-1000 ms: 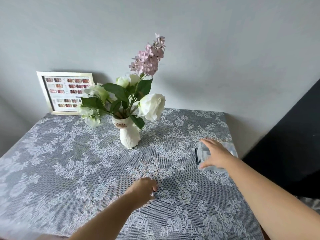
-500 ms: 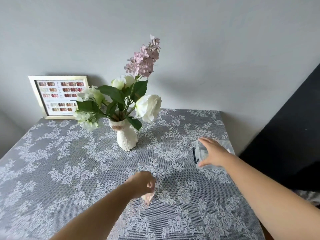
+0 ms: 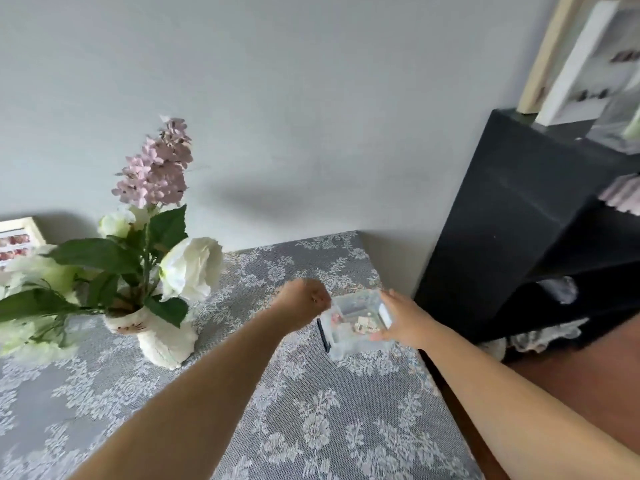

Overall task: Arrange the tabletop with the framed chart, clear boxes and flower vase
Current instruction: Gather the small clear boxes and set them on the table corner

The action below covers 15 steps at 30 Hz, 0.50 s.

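Observation:
A clear plastic box (image 3: pixel 349 323) with small items inside sits near the right edge of the lace-covered table (image 3: pixel 311 427). My right hand (image 3: pixel 401 323) grips its right side. My left hand (image 3: pixel 304 301) is at the box's left side, fingers curled; its grip is hidden from me. A white vase (image 3: pixel 162 337) with white roses and a pink lilac spray stands left of the box. Only a corner of the framed chart (image 3: pixel 17 237) shows at the far left against the wall.
A black shelf unit (image 3: pixel 519 220) stands right of the table, with white lace cloths on its shelves and white frames (image 3: pixel 581 57) on top. The grey wall runs behind the table.
My left hand has moved from the table's middle up and right to the box's left side. My right hand has shifted from the box's top to its right side. My view has turned right.

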Each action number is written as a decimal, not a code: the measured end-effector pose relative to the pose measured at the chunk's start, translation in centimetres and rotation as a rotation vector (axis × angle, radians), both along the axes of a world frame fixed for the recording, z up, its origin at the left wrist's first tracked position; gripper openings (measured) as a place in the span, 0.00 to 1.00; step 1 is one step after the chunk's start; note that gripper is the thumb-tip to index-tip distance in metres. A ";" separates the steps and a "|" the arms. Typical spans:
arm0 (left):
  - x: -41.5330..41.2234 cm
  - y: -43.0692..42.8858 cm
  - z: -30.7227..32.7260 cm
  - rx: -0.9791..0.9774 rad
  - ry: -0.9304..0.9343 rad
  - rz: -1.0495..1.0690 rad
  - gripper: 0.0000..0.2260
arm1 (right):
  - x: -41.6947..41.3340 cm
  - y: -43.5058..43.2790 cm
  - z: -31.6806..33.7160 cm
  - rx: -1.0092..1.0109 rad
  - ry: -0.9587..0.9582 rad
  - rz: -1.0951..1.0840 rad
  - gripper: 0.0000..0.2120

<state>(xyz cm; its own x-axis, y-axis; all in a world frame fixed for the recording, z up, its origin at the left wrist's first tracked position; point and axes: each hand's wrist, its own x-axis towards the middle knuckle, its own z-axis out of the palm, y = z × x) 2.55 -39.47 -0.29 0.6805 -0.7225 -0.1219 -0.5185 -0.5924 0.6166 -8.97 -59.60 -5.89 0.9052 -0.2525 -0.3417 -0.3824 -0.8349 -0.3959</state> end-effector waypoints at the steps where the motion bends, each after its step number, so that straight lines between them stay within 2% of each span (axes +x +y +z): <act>1: 0.1 -1.1 -0.2 -0.003 0.014 0.014 0.03 | -0.1 -0.1 -0.3 0.023 0.005 -0.013 0.49; 6: 0.0 -4.5 -2.1 0.021 0.063 0.028 0.02 | -0.4 -0.4 -0.9 -0.033 -0.026 -0.056 0.47; 11: -0.1 -5.4 -3.7 0.066 0.049 -0.031 0.05 | -0.4 -0.4 -0.8 -0.046 -0.051 -0.053 0.43; 15: -0.1 -4.0 -5.2 0.051 -0.093 0.013 0.15 | -0.6 -0.4 -0.7 -0.015 -0.070 -0.054 0.43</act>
